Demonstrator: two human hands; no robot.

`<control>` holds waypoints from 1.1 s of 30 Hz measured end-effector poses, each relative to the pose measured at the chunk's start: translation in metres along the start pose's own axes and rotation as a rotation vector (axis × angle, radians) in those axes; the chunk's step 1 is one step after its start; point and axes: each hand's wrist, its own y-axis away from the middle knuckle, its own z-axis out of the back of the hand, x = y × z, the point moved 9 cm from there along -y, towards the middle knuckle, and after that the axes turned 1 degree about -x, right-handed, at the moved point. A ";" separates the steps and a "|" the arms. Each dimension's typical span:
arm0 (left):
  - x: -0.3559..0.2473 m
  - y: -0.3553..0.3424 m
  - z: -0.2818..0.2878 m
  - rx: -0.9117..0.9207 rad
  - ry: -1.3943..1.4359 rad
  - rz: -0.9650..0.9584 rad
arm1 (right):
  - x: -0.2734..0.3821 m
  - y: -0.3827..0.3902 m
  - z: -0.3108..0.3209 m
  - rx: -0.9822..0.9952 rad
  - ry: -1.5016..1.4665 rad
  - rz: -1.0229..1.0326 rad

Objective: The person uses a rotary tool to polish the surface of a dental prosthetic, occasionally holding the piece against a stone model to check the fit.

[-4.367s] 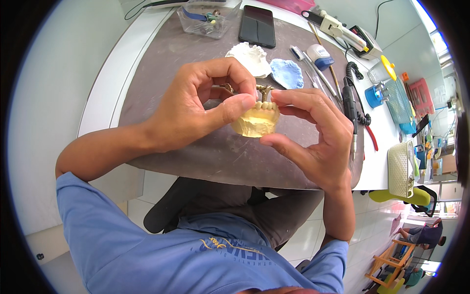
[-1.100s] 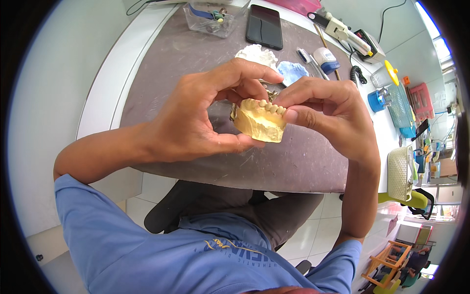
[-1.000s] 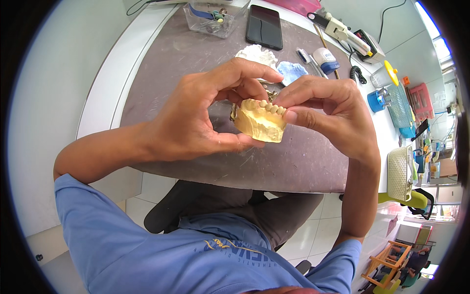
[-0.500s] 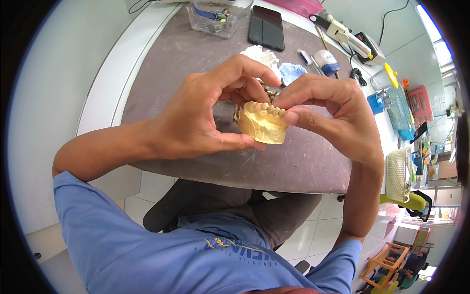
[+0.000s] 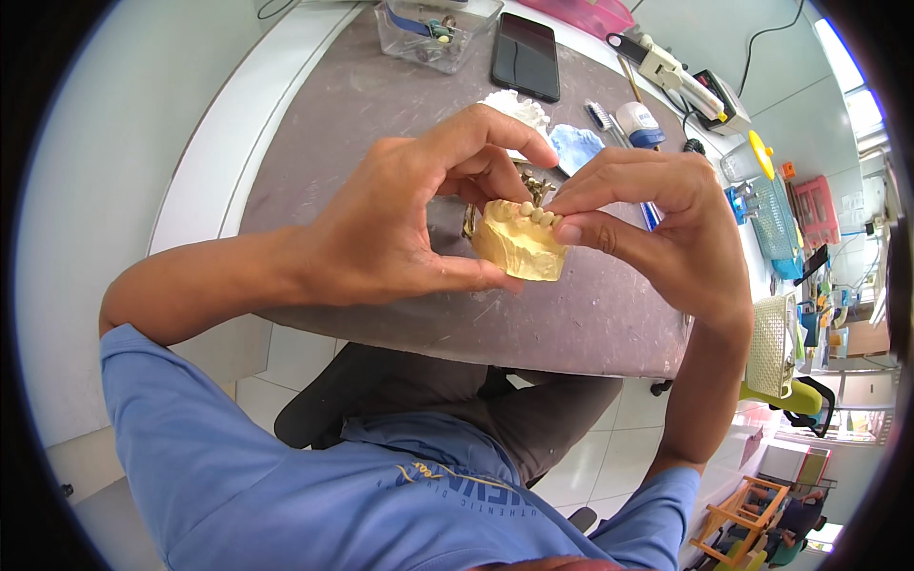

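Yellow and lined with teeth [image 5: 540, 216], a dental cast [image 5: 520, 251] is held above the brown mat [image 5: 457, 328] by two bare hands. The left hand [image 5: 400, 221] clamps it, thumb at the lower edge and fingers behind; the right hand [image 5: 659, 221] pinches the teeth at its right end. Brassy metalwork [image 5: 538, 187] shows just behind. Beyond lie a white cast [image 5: 519, 110], partly hidden, and a blue mold [image 5: 575, 146] beside it; farther off, a black phone [image 5: 526, 55] rests near a clear box [image 5: 451, 55] of small parts.
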 end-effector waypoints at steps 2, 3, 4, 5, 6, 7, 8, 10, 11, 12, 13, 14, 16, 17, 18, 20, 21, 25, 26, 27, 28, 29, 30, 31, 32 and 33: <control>0.000 -0.001 -0.001 0.008 0.014 0.006 | 0.002 -0.001 -0.002 0.045 0.031 0.007; -0.001 0.000 -0.001 0.002 -0.007 -0.018 | 0.000 -0.001 -0.002 0.046 0.009 -0.024; -0.002 0.000 -0.001 -0.004 -0.028 -0.042 | -0.002 -0.001 -0.003 0.047 -0.013 -0.055; -0.002 0.000 -0.001 -0.004 -0.028 -0.042 | -0.003 0.001 -0.005 0.048 -0.012 -0.055; -0.001 0.000 -0.001 -0.011 -0.024 -0.047 | -0.004 0.005 -0.005 -0.001 -0.037 -0.044; -0.001 0.001 -0.001 -0.018 -0.020 -0.052 | -0.005 0.007 -0.003 -0.049 -0.062 -0.034; 0.000 0.001 -0.001 -0.019 -0.018 -0.051 | -0.007 0.007 -0.003 -0.047 -0.062 -0.035; 0.002 0.000 0.000 -0.023 0.028 -0.048 | -0.009 0.010 -0.004 -0.019 -0.080 -0.026; 0.002 0.001 -0.001 -0.020 0.030 -0.046 | -0.011 0.011 -0.004 -0.021 -0.082 -0.028; 0.002 0.001 0.000 -0.021 0.019 -0.058 | -0.015 0.010 -0.005 -0.009 -0.164 -0.064; 0.001 0.001 0.000 -0.022 0.007 -0.070 | -0.018 0.010 -0.006 0.003 -0.246 -0.100; 0.001 0.001 0.000 -0.021 0.007 -0.072 | -0.018 0.011 -0.006 0.002 -0.244 -0.100; 0.001 0.001 0.000 -0.012 -0.019 -0.089 | -0.018 0.010 -0.007 0.014 -0.281 -0.103; 0.000 0.001 0.000 -0.013 -0.020 -0.090 | -0.018 0.010 -0.006 0.014 -0.280 -0.103; 0.000 0.001 0.000 -0.011 -0.026 -0.084 | -0.018 0.008 -0.007 0.034 -0.273 -0.108; 0.000 0.001 0.000 -0.009 -0.031 -0.077 | -0.018 0.008 -0.008 0.053 -0.267 -0.112; 0.000 0.000 0.000 -0.009 -0.032 -0.076 | -0.020 0.007 -0.008 0.047 -0.278 -0.132; 0.002 0.000 -0.001 -0.003 -0.016 -0.066 | -0.013 0.004 -0.004 0.073 -0.169 -0.060; 0.001 -0.001 -0.002 -0.004 -0.016 -0.067 | -0.012 0.001 -0.002 0.073 -0.168 -0.061; 0.001 -0.001 -0.002 0.002 -0.011 -0.059 | -0.008 -0.002 -0.001 0.105 -0.104 -0.012; 0.001 -0.001 -0.003 0.008 -0.006 -0.052 | -0.003 -0.003 -0.003 0.136 -0.039 0.036; 0.001 -0.001 -0.003 0.011 -0.006 -0.053 | -0.002 -0.003 -0.002 0.133 -0.039 0.034; 0.001 -0.001 -0.003 0.013 -0.008 -0.050 | -0.006 -0.003 -0.003 0.136 -0.067 -0.015; 0.002 0.000 -0.003 0.015 -0.011 -0.047 | -0.010 -0.003 -0.004 0.139 -0.095 -0.063; 0.001 0.000 -0.003 0.013 -0.012 -0.046 | -0.010 -0.002 -0.006 0.139 -0.096 -0.061; 0.002 0.000 -0.003 0.007 0.001 -0.044 | -0.008 -0.001 -0.005 0.109 -0.095 -0.017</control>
